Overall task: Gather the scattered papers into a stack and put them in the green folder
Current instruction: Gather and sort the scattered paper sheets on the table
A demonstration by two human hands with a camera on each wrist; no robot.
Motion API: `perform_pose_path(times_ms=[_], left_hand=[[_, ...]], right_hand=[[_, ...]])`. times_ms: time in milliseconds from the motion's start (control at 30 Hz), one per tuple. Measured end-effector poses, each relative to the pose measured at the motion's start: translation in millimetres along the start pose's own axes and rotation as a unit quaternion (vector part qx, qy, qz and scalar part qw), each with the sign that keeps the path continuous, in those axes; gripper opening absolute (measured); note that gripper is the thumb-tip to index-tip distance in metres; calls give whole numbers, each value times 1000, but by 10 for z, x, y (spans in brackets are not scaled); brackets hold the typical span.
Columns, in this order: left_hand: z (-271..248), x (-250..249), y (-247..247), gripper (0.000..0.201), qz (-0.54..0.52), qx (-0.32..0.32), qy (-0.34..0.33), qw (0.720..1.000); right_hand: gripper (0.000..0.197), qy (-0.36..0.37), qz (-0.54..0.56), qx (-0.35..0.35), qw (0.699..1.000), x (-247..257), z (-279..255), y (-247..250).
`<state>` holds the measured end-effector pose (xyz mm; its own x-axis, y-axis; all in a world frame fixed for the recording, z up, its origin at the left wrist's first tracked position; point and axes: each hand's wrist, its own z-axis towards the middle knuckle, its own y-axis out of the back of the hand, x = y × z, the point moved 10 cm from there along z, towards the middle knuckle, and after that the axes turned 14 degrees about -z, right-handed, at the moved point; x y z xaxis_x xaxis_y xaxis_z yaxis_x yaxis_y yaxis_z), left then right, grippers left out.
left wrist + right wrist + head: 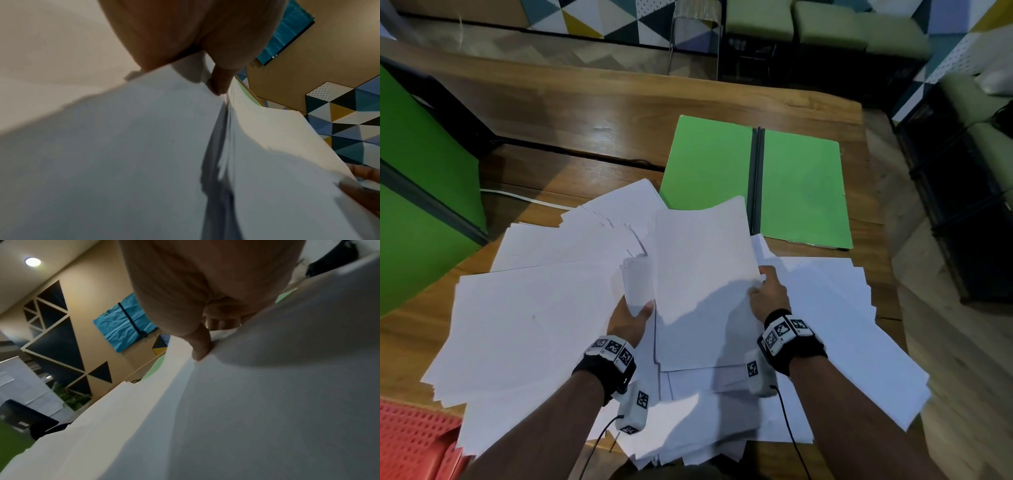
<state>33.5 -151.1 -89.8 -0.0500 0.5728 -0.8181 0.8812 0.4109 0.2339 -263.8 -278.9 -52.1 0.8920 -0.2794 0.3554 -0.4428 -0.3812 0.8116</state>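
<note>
Your left hand (631,317) pinches the near-left corner of a raised bundle of papers (705,274), thumb on top and fingers underneath. Your right hand (770,294) grips the bundle's right edge, thumb pressed into the sheets. Both forearms reach forward from the bottom of the view, wrists about level, with the bundle tilted up between them.

The risk sits in that grip (the sheets are fanned, not squared). Since each hand holds only an edge, I'd expect loose inner sheets to slide out and drop if you lift quickly or tilt further. The bowed paper seen from both wrists suggests a harder squeeze would crease it.

Beneath and to both sides of your hands, the scattered sheets (527,325) cover the worktop (585,137), several overhanging its near edge, so a sweep of your forearm could push them to the floor.

Just beyond your right hand lies the green folder (801,185), open flat, its near-left part overlapped by paper.
</note>
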Motion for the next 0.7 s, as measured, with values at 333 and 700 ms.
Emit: perform_pose_path(times_ms=[333,700], left_hand=[[-28,25,-18,42,-51,-10,9,999],[-62,-33,-12,57,-82,-7,-6,997]], right_hand=[[59,30,62,66,995,-280,-444,-193],[63,116,-107,162,974,-4,-679,-587]])
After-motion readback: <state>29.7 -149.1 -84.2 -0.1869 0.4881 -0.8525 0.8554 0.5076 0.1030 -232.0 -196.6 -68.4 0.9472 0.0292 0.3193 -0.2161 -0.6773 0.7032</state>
